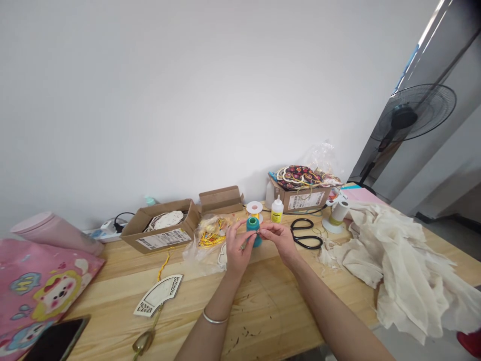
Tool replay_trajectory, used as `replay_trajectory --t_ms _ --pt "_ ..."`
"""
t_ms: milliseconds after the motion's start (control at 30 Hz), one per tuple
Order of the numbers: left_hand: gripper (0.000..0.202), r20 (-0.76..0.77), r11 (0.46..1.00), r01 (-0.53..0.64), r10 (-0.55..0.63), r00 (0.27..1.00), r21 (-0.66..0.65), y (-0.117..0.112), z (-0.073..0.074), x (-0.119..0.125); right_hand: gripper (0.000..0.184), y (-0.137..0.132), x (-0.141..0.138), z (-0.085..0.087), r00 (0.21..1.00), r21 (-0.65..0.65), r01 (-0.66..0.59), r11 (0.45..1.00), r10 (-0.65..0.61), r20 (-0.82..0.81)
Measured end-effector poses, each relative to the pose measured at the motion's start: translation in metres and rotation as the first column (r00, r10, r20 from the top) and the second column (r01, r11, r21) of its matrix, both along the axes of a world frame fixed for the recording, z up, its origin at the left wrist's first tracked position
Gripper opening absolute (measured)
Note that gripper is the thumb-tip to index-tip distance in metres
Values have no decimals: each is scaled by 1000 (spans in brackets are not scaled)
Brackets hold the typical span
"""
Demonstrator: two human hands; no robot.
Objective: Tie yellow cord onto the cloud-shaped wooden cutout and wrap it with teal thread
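- Two hands meet in your head view: your left hand (236, 250) and right hand (281, 241), fingertips pinching a small dark thing (258, 231), too small to name.
- That pinch sits before the teal spool (253, 225); whether you touch the spool, I cannot tell.
- Beyond your right hand stands a white bottle (277, 207).
- Left of your left hand lies a plastic bag (193, 253).

Fan (404, 117), phone (58, 338), pink bag (43, 291)

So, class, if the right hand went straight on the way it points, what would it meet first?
Probably the left hand; the teal spool looks just behind, but one view leaves depth unclear.
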State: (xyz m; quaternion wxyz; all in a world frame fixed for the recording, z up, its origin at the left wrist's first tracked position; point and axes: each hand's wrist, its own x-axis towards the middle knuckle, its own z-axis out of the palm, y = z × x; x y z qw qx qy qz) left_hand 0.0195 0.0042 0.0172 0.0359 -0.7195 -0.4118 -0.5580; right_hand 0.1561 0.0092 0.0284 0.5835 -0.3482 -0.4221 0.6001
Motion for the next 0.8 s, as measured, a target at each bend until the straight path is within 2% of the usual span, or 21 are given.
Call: replay_trajectory --t_ms 300,500,800 --pt "12 0 998 -1 1 1000 -59 -2 -2 0 9 -1 -3 2 1000 28 -4 1000 4 11" --pt "13 8 997 20 -19 1000 -79 -2 -3 2 14 -1 -5 3 1000 13 -5 1000 6 -25" --pt "13 24 996 -1 3 1000 -87 -3 -2 2 16 2 -1 0 981 6 191 981 -191 -23"
